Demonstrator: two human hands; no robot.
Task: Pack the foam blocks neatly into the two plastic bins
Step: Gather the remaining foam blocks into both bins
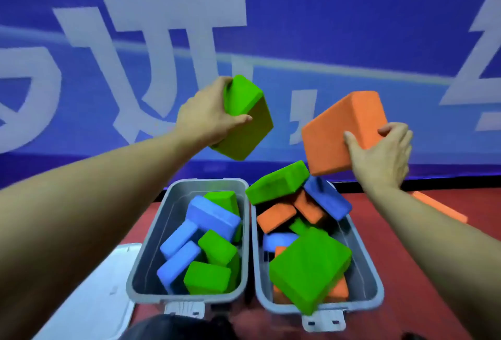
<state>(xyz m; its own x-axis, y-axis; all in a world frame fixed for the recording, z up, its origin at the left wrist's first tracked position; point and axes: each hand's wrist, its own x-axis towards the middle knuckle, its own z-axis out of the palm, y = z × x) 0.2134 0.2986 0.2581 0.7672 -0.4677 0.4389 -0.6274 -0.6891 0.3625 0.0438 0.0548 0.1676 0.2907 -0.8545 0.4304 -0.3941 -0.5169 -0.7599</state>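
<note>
Two grey plastic bins stand side by side on the red floor. The left bin (pixel 147 247) holds several blue and green foam blocks lying loosely. The right bin (pixel 371 282) is heaped with green, orange and blue blocks; a large green block (pixel 309 269) sticks up at its front, another green block (pixel 276 182) leans over its far rim. My left hand (pixel 206 114) grips a green block (pixel 244 120) in the air above the left bin. My right hand (pixel 382 152) grips an orange block (pixel 341 130) above the right bin.
A grey bin lid (pixel 95 293) lies on the floor left of the left bin. An orange block (pixel 439 206) lies on the red floor at the right, behind my right forearm. A blue banner wall (pixel 298 27) with white characters stands just beyond the bins.
</note>
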